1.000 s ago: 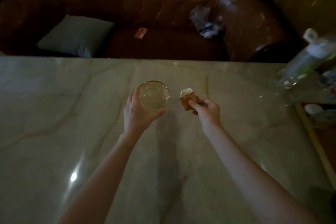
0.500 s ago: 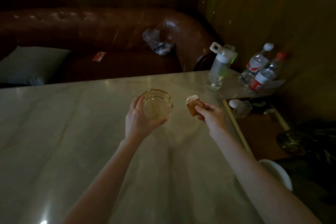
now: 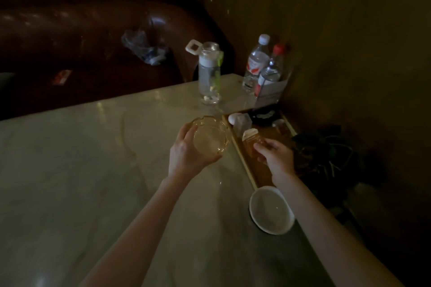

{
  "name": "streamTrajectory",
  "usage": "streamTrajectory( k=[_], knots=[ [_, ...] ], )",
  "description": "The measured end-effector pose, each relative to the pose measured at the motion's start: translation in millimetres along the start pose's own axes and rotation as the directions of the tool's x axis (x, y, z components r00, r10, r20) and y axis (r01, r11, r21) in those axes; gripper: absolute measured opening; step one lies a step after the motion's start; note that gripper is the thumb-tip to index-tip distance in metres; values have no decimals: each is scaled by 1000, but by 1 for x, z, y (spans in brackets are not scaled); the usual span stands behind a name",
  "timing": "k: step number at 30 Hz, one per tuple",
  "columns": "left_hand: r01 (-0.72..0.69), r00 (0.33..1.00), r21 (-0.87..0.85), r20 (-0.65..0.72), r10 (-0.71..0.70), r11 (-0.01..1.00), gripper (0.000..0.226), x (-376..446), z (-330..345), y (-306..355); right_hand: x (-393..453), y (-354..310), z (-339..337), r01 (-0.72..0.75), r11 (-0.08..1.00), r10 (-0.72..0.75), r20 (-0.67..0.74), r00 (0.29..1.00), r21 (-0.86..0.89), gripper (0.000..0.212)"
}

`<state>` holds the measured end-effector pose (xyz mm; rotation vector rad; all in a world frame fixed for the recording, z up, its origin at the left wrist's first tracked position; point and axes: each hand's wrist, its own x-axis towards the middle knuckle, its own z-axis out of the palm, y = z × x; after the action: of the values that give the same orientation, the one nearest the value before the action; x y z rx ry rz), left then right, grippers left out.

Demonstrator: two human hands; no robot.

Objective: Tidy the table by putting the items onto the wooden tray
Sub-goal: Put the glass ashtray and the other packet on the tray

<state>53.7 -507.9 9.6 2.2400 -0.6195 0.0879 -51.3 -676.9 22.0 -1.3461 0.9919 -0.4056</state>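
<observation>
My left hand (image 3: 186,158) grips a round amber glass ashtray (image 3: 210,138) from its near left side, holding it above the marble table (image 3: 81,170) just left of the wooden tray (image 3: 240,154). My right hand (image 3: 276,158) holds a small orange box with a white top (image 3: 250,141) over the tray's middle. The tray lies along the table's right edge. At its far end sit a white egg-shaped object (image 3: 232,119), a clear packet (image 3: 243,123) and a dark item (image 3: 263,115).
A white bowl (image 3: 271,209) stands on the table just before the tray's near end. A clear drinking bottle (image 3: 210,74) and two water bottles (image 3: 263,65) stand at the far right corner. A brown leather sofa (image 3: 81,37) runs behind; a dark plant (image 3: 324,154) sits right of the tray.
The view has swung right, bringing the tray and bowl into sight. Both hands have carried the ashtray and the orange box rightward; the box is now over the tray.
</observation>
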Motion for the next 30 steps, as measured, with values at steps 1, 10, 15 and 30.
streamTrajectory(
  k=[1, 10, 15, 30],
  knots=[
    [-11, 1000, -7, 5, 11, 1000, 91, 0, 9, 6, 2, 3, -9, -14, 1000, 14, -2, 1000, -1, 27],
    [-71, 992, -9, 108, 72, 997, 93, -5, 73, 33, 26, 29, -53, -108, 994, 110, -51, 993, 34, 26],
    [-70, 987, -14, 146, 71, 997, 90, -6, 93, 39, 36, 42, -66, -122, 991, 127, -109, 986, 52, 29],
    [-132, 952, 19, 280, 121, 991, 87, -21, 127, 32, 44, 51, -62, -134, 951, 205, -245, 948, 278, 25]
  ],
)
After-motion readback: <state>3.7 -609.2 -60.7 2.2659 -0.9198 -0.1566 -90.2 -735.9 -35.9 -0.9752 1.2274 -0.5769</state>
